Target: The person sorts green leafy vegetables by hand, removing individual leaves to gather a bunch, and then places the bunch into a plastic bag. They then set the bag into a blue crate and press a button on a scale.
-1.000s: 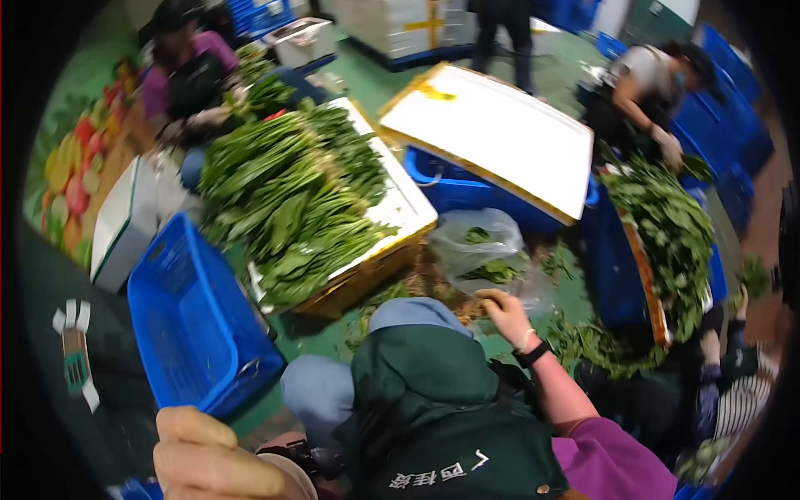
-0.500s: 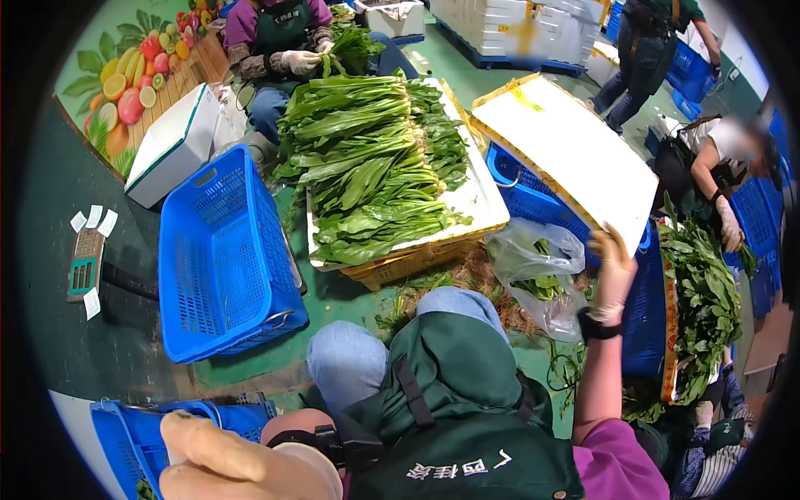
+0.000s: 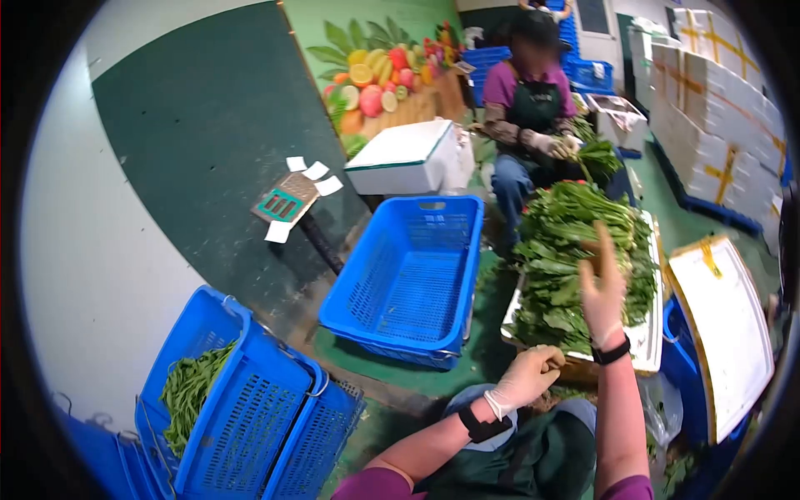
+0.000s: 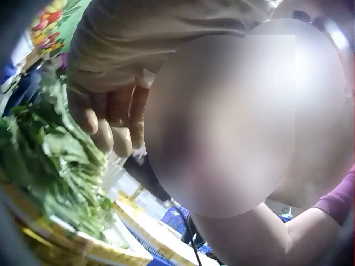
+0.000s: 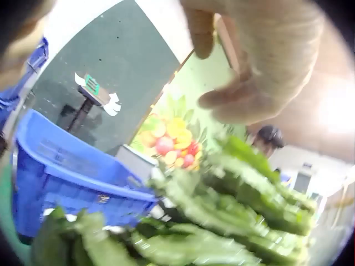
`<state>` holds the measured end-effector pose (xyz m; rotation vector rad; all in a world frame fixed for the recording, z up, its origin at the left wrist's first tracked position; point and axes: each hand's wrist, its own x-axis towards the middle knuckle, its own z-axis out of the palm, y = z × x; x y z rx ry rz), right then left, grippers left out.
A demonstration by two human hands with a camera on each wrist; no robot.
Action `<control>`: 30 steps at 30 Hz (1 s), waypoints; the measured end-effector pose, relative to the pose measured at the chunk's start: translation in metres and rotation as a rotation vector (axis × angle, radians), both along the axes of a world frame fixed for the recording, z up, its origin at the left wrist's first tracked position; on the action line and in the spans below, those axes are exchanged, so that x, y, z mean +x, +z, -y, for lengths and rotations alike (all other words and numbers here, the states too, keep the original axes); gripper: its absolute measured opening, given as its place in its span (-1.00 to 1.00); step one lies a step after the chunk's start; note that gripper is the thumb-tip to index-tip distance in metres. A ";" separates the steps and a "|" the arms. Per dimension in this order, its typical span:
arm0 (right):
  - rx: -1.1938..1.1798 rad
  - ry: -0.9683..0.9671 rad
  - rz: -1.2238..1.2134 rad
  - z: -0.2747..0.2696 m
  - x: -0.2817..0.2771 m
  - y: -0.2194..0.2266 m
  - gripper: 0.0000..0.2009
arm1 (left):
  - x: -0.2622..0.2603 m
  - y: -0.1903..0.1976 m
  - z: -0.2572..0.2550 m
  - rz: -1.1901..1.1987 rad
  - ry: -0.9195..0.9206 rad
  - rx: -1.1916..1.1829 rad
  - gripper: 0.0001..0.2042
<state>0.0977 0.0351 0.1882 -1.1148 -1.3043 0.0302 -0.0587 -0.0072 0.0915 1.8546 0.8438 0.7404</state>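
Observation:
A pile of leafy greens (image 3: pixel 554 283) lies in bunches on a white foam box (image 3: pixel 647 337) in front of me. My gloved right hand (image 3: pixel 603 292) is above the near part of this pile, thumb and fingers apart, with nothing held. In the right wrist view, the right hand's fingers (image 5: pixel 227 102) hang over the leaves. My gloved left hand (image 3: pixel 527 377) hovers at the near side of the foam box, its fingers loosely bent and holding nothing. The left wrist view shows the left hand's fingertips (image 4: pixel 121 141) beside the greens.
A blue crate (image 3: pixel 404 333) stands left of the greens, near a scale display (image 3: pixel 286 202). At lower left, another blue crate (image 3: pixel 250 417) holds loose greens (image 3: pixel 196 392). A foam lid (image 3: pixel 723 325) leans at right. Across the pile sits a person (image 3: pixel 533 108) holding greens.
The head view has swung left. My right hand has gone from beside the foam lid to over the greens. My left hand has come forward from the lower left to the box's near side.

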 end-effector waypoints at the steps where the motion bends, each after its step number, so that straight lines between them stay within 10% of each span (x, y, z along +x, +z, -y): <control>1: 0.037 -0.042 -0.006 0.006 -0.001 0.006 -0.46 | -0.002 -0.006 -0.003 0.025 0.038 0.046 -0.73; 10: -0.559 0.050 -0.276 0.090 0.049 -0.157 -0.71 | 0.068 -0.045 -0.047 0.468 0.051 -0.353 -0.68; 14: -0.620 0.107 -0.340 0.098 0.065 -0.161 -0.73 | 0.074 -0.066 -0.054 0.487 0.018 -0.349 -0.73; 19: -0.744 0.238 -0.126 0.073 0.076 -0.131 -0.74 | -0.042 0.019 -0.128 0.213 0.180 0.030 -0.83; 30: -1.376 0.898 0.008 -0.011 0.052 -0.129 -0.73 | -0.447 0.145 -0.408 -0.240 1.305 0.804 -0.89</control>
